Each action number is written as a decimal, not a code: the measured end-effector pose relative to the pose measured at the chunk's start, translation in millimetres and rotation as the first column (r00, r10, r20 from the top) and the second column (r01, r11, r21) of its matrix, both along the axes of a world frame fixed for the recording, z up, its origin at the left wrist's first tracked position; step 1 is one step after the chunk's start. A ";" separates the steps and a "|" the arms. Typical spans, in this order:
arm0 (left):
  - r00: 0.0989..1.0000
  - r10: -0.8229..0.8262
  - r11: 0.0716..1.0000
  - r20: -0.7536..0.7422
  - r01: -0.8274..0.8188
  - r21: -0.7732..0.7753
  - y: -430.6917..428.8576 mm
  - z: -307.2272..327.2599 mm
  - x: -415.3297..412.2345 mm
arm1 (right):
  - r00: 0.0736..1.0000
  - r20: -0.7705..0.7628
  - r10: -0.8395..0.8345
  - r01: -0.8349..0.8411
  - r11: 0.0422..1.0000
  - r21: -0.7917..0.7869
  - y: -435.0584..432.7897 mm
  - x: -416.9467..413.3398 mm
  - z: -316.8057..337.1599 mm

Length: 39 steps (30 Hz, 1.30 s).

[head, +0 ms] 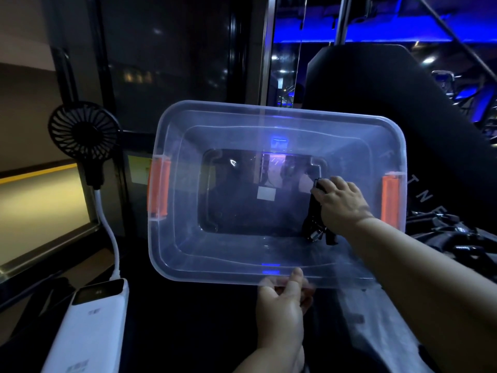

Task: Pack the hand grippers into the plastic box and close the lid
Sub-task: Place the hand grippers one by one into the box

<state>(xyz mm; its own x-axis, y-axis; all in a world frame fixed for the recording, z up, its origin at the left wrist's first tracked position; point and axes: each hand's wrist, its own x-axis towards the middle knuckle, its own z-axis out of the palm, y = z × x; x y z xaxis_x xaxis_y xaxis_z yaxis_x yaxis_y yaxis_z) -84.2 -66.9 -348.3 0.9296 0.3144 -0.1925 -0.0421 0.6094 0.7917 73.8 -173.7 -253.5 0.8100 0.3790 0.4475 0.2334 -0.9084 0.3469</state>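
Observation:
A clear plastic box with orange side latches stands open in the middle of the view. My left hand grips its near rim, thumb over the edge. Inside the box at its right end, my right hand is closed around a black hand gripper whose metal spring shows below my fingers. The gripper's lower end is at the box floor. More black hand grippers lie in a pile outside the box to the right. No lid can be made out.
A small black fan on a white cable stands left of the box, plugged into a white power bank at the lower left. A large black padded machine part rises behind the box on the right.

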 end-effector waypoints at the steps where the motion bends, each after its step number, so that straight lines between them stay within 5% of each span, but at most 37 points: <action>1: 1.000 -0.001 1.000 0.002 0.001 -0.001 -0.2 0.7 -0.3 | 1.000 0.004 0.008 -0.008 0.999 -0.032 -1.1 1.4 -1.8; 8: 1.000 0.014 1.000 0.004 -0.014 -0.018 -0.7 2.3 0.8 | 0.992 -0.081 -0.093 0.083 0.989 -0.123 -0.9 2.7 -2.4; 18: 1.000 0.028 0.999 0.011 -0.028 -0.029 -2.3 0.2 2.1 | 0.996 -0.070 -0.056 0.054 0.998 -0.022 1.5 1.7 -3.9; 31: 1.000 0.021 1.000 0.018 -0.021 -0.001 0.0 1.9 -0.7 | 0.991 -0.039 -0.126 0.118 0.981 -0.153 5.6 3.4 -4.2; 39: 1.000 0.018 1.000 0.022 -0.018 0.016 0.2 1.2 0.1 | 0.989 -0.074 -0.126 0.119 0.989 -0.089 8.5 -3.8 -5.8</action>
<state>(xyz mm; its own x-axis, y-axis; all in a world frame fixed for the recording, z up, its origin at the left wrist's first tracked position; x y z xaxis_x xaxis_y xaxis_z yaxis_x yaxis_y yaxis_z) -84.1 -66.7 -347.1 0.9277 0.3338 -0.1672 -0.0701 0.5957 0.8001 70.0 -165.1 -259.3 0.8843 0.3083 0.3506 0.1522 -0.9003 0.4079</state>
